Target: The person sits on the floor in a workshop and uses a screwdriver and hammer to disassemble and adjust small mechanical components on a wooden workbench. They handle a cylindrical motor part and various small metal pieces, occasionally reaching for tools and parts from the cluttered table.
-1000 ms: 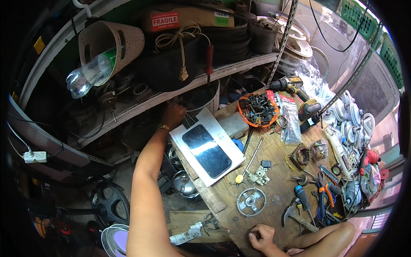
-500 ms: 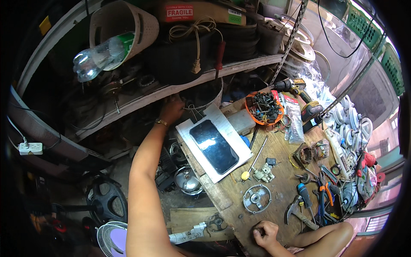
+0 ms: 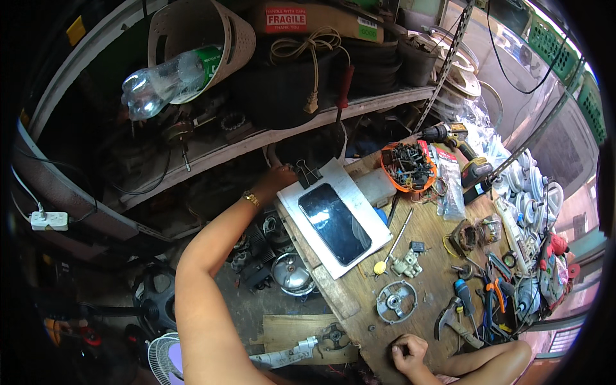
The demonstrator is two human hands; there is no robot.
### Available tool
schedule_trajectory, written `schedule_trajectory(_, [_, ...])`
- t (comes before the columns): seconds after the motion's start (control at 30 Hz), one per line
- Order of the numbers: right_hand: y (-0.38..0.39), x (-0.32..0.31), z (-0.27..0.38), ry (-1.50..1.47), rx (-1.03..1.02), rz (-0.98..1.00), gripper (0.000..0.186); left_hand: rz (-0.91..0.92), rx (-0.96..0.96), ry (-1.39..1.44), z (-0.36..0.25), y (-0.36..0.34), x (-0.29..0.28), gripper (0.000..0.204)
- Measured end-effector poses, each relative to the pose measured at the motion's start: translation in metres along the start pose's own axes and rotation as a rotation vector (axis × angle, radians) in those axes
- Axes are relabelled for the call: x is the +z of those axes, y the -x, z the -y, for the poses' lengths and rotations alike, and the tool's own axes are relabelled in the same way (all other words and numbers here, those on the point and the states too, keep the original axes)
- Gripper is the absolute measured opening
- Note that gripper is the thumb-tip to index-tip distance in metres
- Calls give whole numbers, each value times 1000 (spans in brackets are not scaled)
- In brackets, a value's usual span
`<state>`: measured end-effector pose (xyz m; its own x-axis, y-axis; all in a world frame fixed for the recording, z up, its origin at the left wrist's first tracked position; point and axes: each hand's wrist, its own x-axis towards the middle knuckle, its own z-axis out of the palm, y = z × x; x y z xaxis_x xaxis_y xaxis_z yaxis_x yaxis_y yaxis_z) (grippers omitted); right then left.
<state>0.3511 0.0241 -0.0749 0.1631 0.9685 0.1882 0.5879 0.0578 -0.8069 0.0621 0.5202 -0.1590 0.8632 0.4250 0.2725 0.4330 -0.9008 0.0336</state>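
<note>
My left arm stretches to the far left corner of the workbench. My left hand (image 3: 280,176) is at the corner of a white paper pad (image 3: 296,204), beside a black binder clip (image 3: 308,173); its fingers are in shadow and mostly hidden. On the pad lies a dark smartphone (image 3: 334,224) with a shiny screen. My right hand (image 3: 410,353) rests closed at the bench's near edge, and whatever its curled fingers may hold is hidden. Nearest to it are a round metal cover (image 3: 396,302) with a central hub and a claw hammer (image 3: 458,323).
An orange bowl of screws (image 3: 409,168), a cordless drill (image 3: 459,146) and a screwdriver (image 3: 463,296) with pliers (image 3: 495,292) lie on the workbench (image 3: 359,289). Above the left hand runs a shelf edge (image 3: 256,142). Metal parts (image 3: 292,274) sit on the floor.
My left hand has come out from beneath the shelf edge toward the pad's corner and the binder clip. The whole view has shifted slightly. My right hand stays closed in place.
</note>
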Motion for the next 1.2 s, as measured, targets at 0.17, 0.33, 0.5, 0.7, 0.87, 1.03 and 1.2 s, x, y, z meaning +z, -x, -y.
schedule_trajectory(0.17, [-3, 3, 6, 85, -22, 35, 14, 201, -186, 240, 15, -20, -7, 20])
schedule_trajectory(0.33, [-6, 3, 15, 151, -58, 31, 14, 183, -621, 551, 62, -54, 4, 26])
schedule_trajectory(0.5, [-15, 2, 19, 178, -61, 44, 14, 472, -457, -222, 95, -68, 55, 52])
schedule_trajectory(0.7, [-15, 3, 18, 171, -90, 42, 14, 476, -292, -355, 106, -75, 72, 68])
schedule_trajectory(0.87, [-15, 4, 20, 163, -60, 44, 13, 474, -276, -302, 97, -87, 68, 77])
schedule_trajectory(1.03, [-22, 1, 16, 106, -115, 53, 12, 52, -341, -157, 134, -65, 87, 82])
schedule_trajectory(1.2, [-24, 5, 25, 102, -73, 39, 12, -172, -697, -70, 161, -79, 73, 82])
